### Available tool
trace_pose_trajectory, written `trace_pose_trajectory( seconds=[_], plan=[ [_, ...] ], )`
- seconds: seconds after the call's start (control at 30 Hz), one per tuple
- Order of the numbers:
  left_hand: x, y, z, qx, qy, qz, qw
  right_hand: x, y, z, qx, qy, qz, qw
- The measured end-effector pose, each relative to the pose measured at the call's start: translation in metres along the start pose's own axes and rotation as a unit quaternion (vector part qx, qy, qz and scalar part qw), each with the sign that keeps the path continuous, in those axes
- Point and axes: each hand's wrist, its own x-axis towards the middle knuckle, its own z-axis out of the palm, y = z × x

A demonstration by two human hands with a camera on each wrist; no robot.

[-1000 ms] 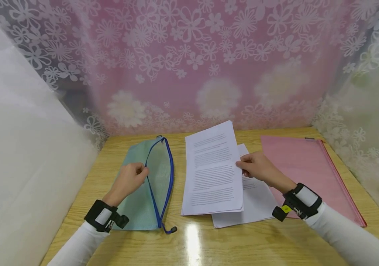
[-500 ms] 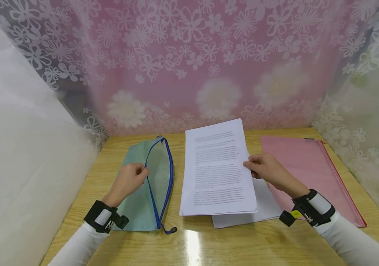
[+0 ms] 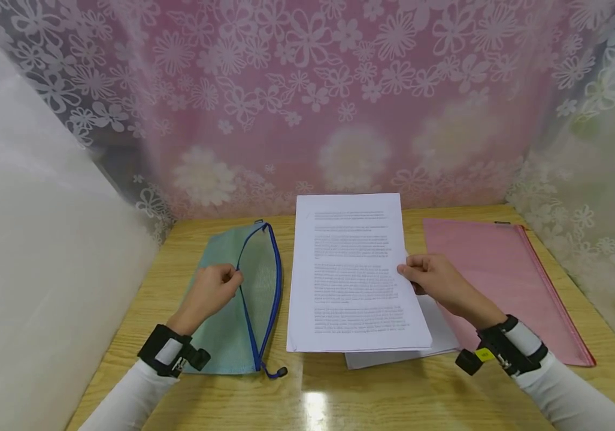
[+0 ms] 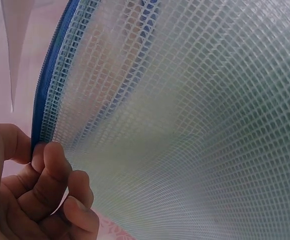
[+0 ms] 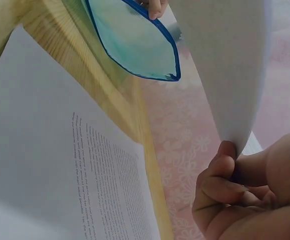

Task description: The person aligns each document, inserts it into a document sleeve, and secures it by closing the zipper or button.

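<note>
A green mesh zipper pouch point(image 3: 215, 341) lies at the left of the table, its blue-edged mouth spread apart. My left hand point(image 3: 214, 293) pinches the near edge of that mouth between thumb and fingers; the left wrist view shows the blue zipper edge point(image 4: 47, 95) in the pinch. My right hand point(image 3: 442, 284) grips the right edge of a few printed sheets point(image 3: 356, 269), raised over the table. In the right wrist view the lifted sheets point(image 5: 229, 60) bend up from the thumb and fingers. Under them lies another stack of paper point(image 3: 439, 326), partly covered.
A pink zipper pouch point(image 3: 479, 257) lies flat at the right, partly behind the right hand. The pouch's zipper pull point(image 3: 282, 372) hangs off its near corner. A floral curtain point(image 3: 339, 120) rises behind the wooden table point(image 3: 221, 407).
My right hand has moved slightly right, and the sheets it holds have turned from tilted to nearly straight, covering more of the lower stack. The left hand has stayed at the pouch's mouth.
</note>
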Motion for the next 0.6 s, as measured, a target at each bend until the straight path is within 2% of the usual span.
trace_pose_trajectory(
  seconds=[0.6],
  plan=[
    [0.0009,0.0048,0.0008,0.007,0.009,-0.002,0.9999,-0.0013,-0.0006,-0.0022,-0.008,-0.015,0.002,1.0]
  ],
)
